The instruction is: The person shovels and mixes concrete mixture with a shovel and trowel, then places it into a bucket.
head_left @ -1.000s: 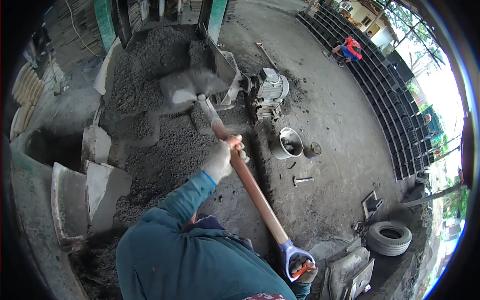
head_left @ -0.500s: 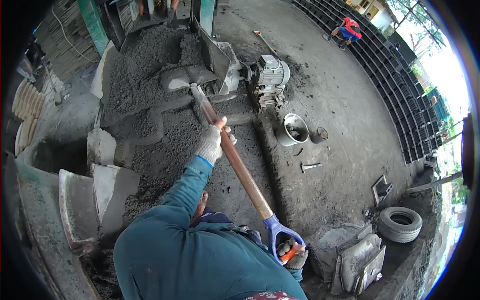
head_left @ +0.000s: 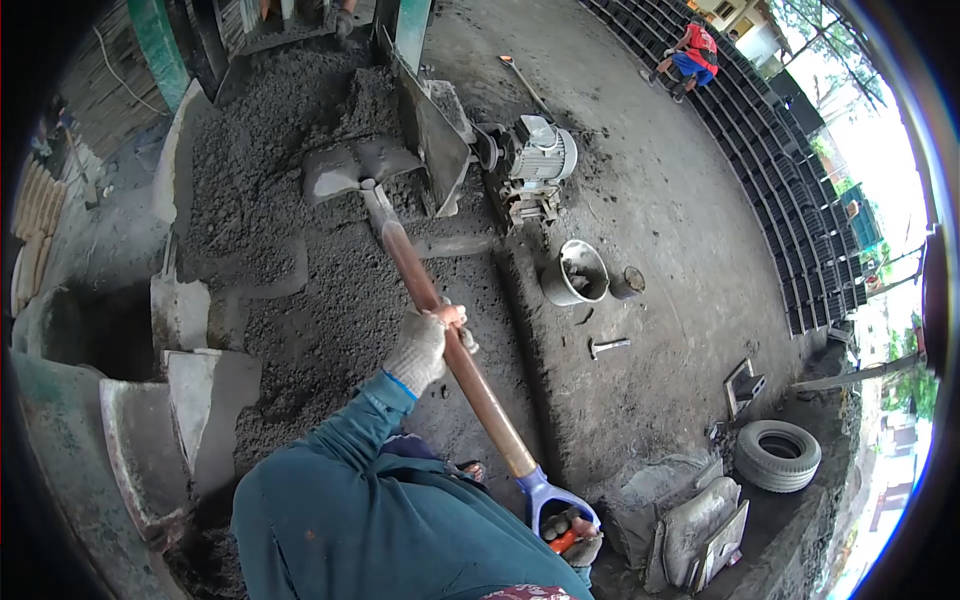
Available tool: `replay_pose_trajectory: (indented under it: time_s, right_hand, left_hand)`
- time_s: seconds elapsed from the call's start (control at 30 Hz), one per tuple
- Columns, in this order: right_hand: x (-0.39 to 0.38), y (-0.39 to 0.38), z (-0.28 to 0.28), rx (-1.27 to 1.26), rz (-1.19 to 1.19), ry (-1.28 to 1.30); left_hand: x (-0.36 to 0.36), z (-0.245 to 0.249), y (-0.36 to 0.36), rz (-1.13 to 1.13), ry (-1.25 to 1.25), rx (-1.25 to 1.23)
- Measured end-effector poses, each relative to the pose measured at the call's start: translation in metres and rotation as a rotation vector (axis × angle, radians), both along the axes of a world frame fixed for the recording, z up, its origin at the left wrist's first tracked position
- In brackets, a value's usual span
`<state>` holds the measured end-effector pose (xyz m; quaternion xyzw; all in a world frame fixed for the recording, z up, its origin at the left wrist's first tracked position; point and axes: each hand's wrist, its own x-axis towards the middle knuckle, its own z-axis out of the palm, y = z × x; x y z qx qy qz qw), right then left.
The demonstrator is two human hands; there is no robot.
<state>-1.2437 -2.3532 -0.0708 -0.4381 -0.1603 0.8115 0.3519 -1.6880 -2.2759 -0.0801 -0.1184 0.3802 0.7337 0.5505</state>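
Observation:
A shovel [head_left: 462, 375] with a brown shaft runs slantwise across the middle of the view. My left hand [head_left: 425, 350], in a pale knitted glove, is wrapped round the shaft partway down. At the near end, my right hand [head_left: 578, 545], also gloved, grips the orange bar of the blue D-shaped handle [head_left: 537, 492]. The metal blade [head_left: 362, 166] lies against a heap of dark, damp, grainy mix [head_left: 255, 145], its lower edge partly hidden in it. More loose mix covers the ground under the shaft.
A metal plate [head_left: 430, 135] and electric motor [head_left: 543, 155] stand right of the heap. Nearby are a bucket [head_left: 575, 273], a can [head_left: 628, 283], a hammer [head_left: 610, 347] and a tyre [head_left: 777, 455]. A person in red [head_left: 697, 55] bends by stacked dark blocks [head_left: 745, 150].
The shovel blade has shifted slightly left against the heap, and both hands keep their hold. My view has tilted a little. Another person's hand now shows at the top, behind the heap.

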Motion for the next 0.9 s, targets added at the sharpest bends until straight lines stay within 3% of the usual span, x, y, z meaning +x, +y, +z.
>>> replay_pose_trajectory:
  time_s: [0.13, 0.2, 0.3, 0.37, 0.4, 0.47, 0.5, 0.53, 0.57, 0.63, 0.73, 0.8, 0.9]
  right_hand:
    - [-0.111, 0.026, 0.004, -0.039, 0.027, 0.009]
    - [-0.178, 0.038, -0.007, 0.007, 0.079, 0.200]
    - [-0.265, 0.052, 0.025, 0.112, 0.130, 0.103]
    - [-0.274, 0.066, 0.035, 0.247, 0.242, 0.068]
    - [-0.261, 0.072, 0.033, 0.319, 0.315, 0.047]
    - [-0.204, 0.073, 0.034, 0.338, 0.078, -0.059]
    - [-0.149, 0.092, 0.002, 0.436, 0.073, -0.155]
    - [-0.116, 0.091, 0.012, 0.402, 0.024, -0.283]
    - [-0.043, 0.101, -0.031, 0.348, 0.138, -0.154]
    - [0.062, 0.071, -0.061, 0.355, -0.014, -0.506]
    - [0.221, 0.025, -0.101, 0.514, 0.007, -0.564]
    - [0.249, 0.007, -0.085, 0.295, -0.067, -0.635]
    - [0.262, -0.007, -0.043, 0.052, -0.124, -0.665]
  left_hand:
    - [-0.095, -0.017, 0.023, 0.050, 0.058, 0.045]
    - [-0.160, -0.023, 0.031, 0.005, 0.271, 0.128]
    - [-0.241, -0.024, 0.052, 0.116, 0.219, 0.188]
    - [-0.261, -0.025, 0.066, 0.153, 0.354, 0.224]
    - [-0.256, -0.022, 0.063, 0.154, 0.348, 0.213]
    - [-0.185, 0.009, 0.048, 0.141, 0.250, 0.286]
    - [-0.148, 0.028, 0.039, 0.108, -0.004, 0.311]
    - [-0.117, 0.030, 0.032, 0.061, -0.119, 0.356]
    - [-0.086, 0.032, 0.021, -0.021, -0.018, 0.412]
    - [-0.033, 0.032, 0.006, 0.003, -0.105, 0.455]
    - [0.061, 0.004, -0.015, -0.181, -0.308, 0.404]
    - [0.102, -0.021, -0.023, -0.278, -0.339, 0.440]
    - [0.106, -0.028, -0.019, -0.222, -0.364, 0.397]
